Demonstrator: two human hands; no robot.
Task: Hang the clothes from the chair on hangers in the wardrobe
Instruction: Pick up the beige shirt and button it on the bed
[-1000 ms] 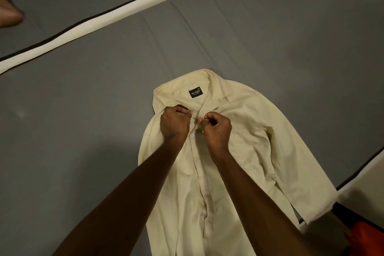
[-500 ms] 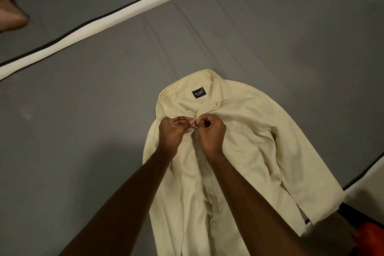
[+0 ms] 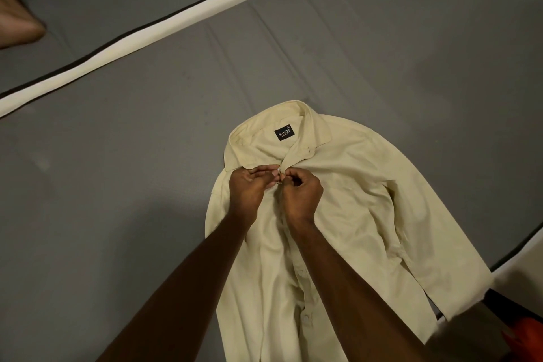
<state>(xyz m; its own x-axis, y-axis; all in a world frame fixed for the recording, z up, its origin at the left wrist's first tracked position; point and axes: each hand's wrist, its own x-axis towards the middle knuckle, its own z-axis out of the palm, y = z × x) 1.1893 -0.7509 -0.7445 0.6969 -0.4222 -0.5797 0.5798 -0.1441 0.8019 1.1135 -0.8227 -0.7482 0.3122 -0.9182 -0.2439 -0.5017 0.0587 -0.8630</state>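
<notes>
My shirt (image 3: 338,214) lies flat on the grey sheet (image 3: 117,214), its length running from the collar toward me, and my left hand (image 3: 249,188) and right hand (image 3: 302,194) both pinch its placket just below the collar (neither nearer).

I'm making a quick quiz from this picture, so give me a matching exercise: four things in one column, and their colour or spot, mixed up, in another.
Things:
1. shirt
2. label
3. sheet
4. bare foot

Descriptions:
A. grey, under everything
B. pale yellow, lying flat
C. far left edge
D. black, inside the collar

Pairs: 1-B, 2-D, 3-A, 4-C
</notes>
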